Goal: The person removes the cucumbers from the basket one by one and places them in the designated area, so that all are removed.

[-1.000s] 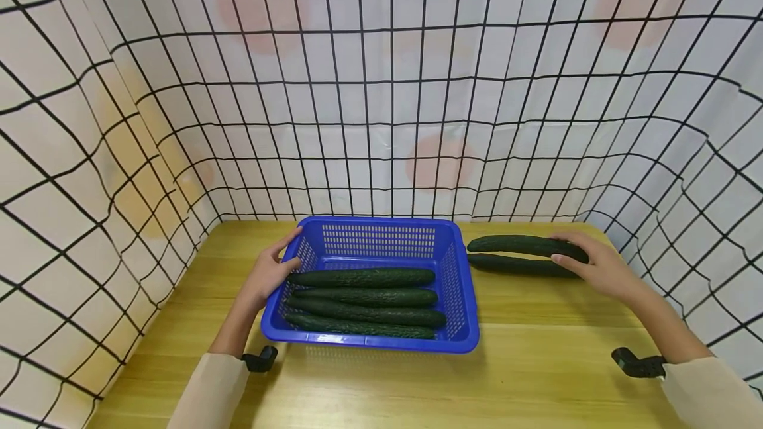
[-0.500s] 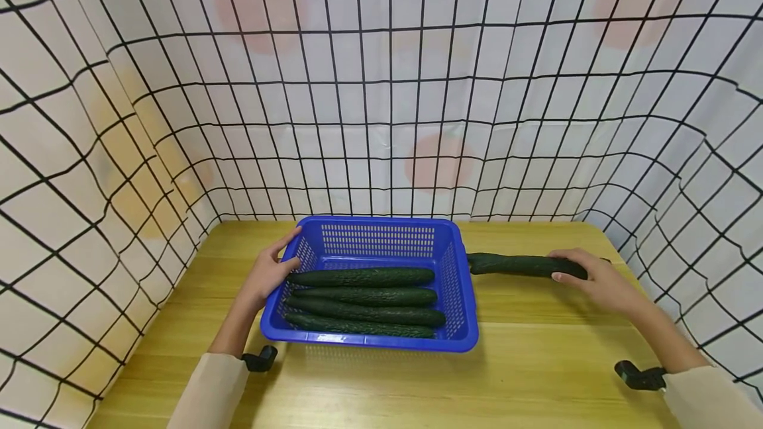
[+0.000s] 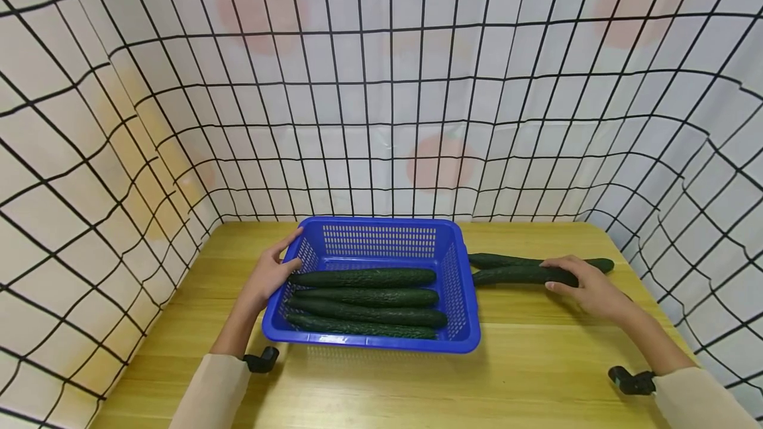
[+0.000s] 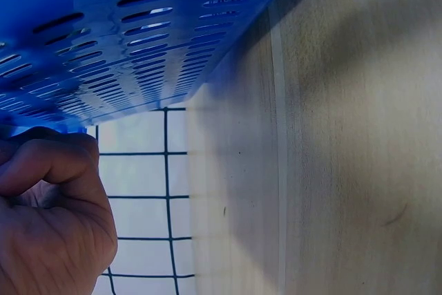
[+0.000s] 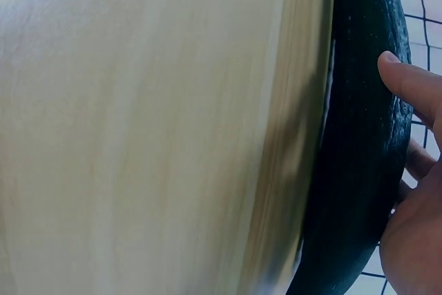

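My left hand (image 3: 266, 275) grips the left rim of a blue slotted plastic basket (image 3: 387, 343), thumb over the inside and fingers along the outer side. In the left wrist view, the curled left hand (image 4: 59, 205) sits at the basket's wall (image 4: 145, 39). Several dark green cucumbers (image 3: 369, 314) lie side by side in the basket. To its right, my right hand (image 3: 593, 288) holds a cucumber (image 3: 515, 275) near its right end, thumb on the near side. Just behind that one lies another cucumber (image 3: 601, 264), partly covered by the hand and the held cucumber.
Everything stands on a yellow wood-grain table (image 3: 536, 363). White sheeting behind black wire grid (image 3: 381, 104) walls in the back and both sides. Black wrist cameras (image 3: 262, 359) are strapped to both wrists.
My right hand has brought its cucumber toward me, from behind the other cucumber to in front of it. The left hand and the basket have stayed in place.
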### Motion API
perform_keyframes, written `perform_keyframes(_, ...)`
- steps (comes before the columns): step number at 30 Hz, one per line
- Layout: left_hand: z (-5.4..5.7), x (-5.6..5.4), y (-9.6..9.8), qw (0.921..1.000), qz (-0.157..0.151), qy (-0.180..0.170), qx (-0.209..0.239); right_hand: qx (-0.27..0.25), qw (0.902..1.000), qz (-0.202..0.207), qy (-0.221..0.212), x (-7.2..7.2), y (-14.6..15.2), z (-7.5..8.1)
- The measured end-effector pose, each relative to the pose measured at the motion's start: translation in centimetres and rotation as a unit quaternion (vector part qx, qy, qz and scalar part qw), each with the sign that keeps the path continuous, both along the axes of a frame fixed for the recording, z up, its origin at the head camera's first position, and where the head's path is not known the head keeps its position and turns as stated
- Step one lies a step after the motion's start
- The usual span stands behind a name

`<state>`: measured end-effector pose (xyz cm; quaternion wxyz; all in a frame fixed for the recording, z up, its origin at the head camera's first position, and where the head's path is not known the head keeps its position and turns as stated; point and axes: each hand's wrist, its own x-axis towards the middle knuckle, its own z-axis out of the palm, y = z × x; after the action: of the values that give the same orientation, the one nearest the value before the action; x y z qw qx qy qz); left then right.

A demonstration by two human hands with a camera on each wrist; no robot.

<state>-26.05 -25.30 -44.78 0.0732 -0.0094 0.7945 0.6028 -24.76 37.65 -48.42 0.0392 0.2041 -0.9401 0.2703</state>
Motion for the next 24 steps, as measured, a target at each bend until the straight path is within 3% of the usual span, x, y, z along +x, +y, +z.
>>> perform_keyframes(5, 0.7, 0.3, 0.3, 1.0, 0.001, -0.006, 0.005, 0.0, 0.9999, 0.004, 0.01, -0.4, 0.2, -0.7)
perform_keyframes(14, -1.2, -0.4, -0.2, 0.9999, 0.01, 0.01, -0.007, 0.01, 0.9999, -0.001, 0.001, -0.7, 0.6, -1.2)
perform_keyframes(24, -1.3, -0.4, -0.2, 0.9996, 0.012, 0.02, -0.016, 0.014, 0.9998, -0.015, 0.002, -0.7, 0.3, -1.1)
